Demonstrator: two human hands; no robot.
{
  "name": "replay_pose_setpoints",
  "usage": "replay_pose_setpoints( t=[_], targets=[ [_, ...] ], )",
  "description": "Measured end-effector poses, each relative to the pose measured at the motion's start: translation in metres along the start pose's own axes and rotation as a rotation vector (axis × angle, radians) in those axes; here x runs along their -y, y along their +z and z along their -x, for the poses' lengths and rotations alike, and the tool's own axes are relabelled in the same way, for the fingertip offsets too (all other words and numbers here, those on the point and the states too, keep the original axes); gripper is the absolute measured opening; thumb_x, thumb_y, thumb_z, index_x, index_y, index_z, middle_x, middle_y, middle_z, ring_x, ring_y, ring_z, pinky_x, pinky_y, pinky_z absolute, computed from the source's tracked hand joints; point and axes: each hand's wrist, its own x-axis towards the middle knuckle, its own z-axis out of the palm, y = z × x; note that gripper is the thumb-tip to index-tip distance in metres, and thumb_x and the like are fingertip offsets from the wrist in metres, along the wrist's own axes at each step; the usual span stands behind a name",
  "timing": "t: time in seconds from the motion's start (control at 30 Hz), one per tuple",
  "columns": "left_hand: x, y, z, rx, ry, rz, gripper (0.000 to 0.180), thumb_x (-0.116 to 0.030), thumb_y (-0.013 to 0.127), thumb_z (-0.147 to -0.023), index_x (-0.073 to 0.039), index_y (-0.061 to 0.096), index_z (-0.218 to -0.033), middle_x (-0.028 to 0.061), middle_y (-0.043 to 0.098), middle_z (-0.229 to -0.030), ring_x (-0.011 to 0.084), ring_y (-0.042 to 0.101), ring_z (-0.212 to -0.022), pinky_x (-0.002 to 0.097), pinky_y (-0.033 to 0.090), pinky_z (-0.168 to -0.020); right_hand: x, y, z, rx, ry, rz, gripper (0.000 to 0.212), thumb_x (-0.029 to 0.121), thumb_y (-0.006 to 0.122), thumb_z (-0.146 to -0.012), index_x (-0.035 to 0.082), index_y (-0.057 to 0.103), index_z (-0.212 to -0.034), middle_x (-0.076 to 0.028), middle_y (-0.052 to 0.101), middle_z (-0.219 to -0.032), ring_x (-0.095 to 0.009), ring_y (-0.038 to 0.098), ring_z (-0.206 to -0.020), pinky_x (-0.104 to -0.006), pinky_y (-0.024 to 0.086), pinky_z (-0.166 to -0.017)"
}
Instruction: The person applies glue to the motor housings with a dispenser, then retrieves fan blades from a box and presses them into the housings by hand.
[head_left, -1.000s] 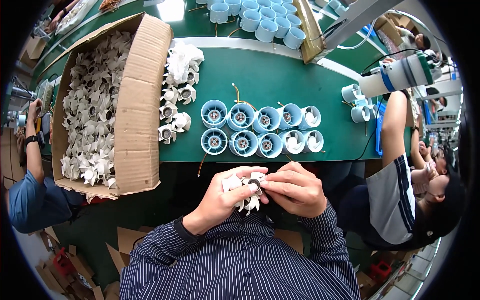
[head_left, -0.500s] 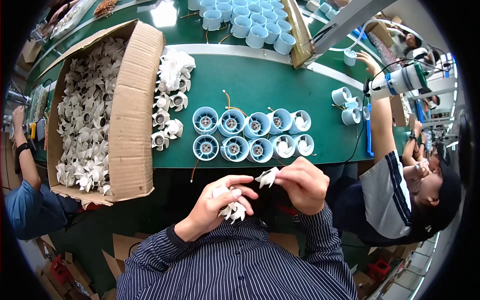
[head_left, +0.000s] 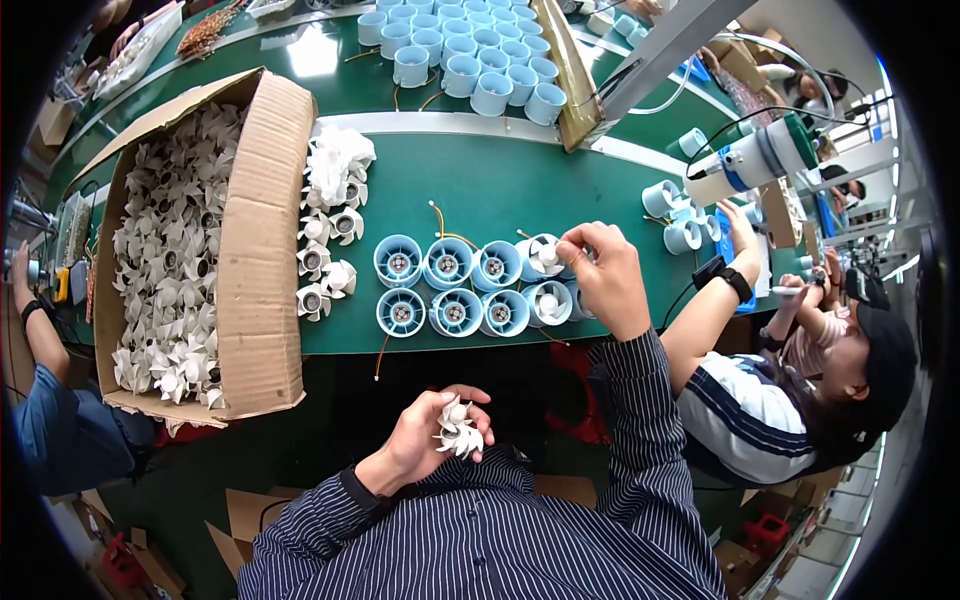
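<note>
My left hand (head_left: 428, 440) is curled around several small white fan impellers (head_left: 459, 432) in front of my body. Over the table, my right hand (head_left: 610, 280) has its thumb and fingers pinched at the right edge of a white fan impeller (head_left: 544, 255). That impeller sits in a light-blue round housing in the far row. Two rows of these housings stand near the table edge. The ones to the left, such as one light-blue housing (head_left: 399, 262), show bare spokes and a hub. A nearer housing holds another white impeller (head_left: 549, 303). My right hand partly hides the housings at the right end.
A cardboard box (head_left: 262, 250) full of white impellers stands on the left, with loose impellers (head_left: 313, 258) beside it. Many blue housings (head_left: 460, 75) fill the back. A metal post (head_left: 670, 60) and a mounted cylindrical tool (head_left: 750, 160) stand right, near a co-worker's arm (head_left: 700, 310).
My right hand has moved forward from beside my left hand to the far row, and its impeller now sits in a housing there. The co-worker's arm on the right has come lower.
</note>
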Motion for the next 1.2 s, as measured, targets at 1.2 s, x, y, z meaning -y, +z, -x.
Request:
replay_pose_setpoints(
  t=[1.2],
  targets=[
    [-0.016,0.03,-0.008,0.017,0.125,-0.162,0.047,-0.011,0.073,-0.102,0.003,0.064,-0.146,0.021,0.073,-0.132,0.029,0.075,-0.117,0.0384,0.063,-0.097,0.05,-0.005,0.042,0.147,-0.077,-0.113,0.007,0.005,0.08,-0.092,0.0,0.075,-0.094,-0.01,0.071,-0.093,-0.03,0.066,-0.086,-0.041,0.053,-0.075]
  ],
)
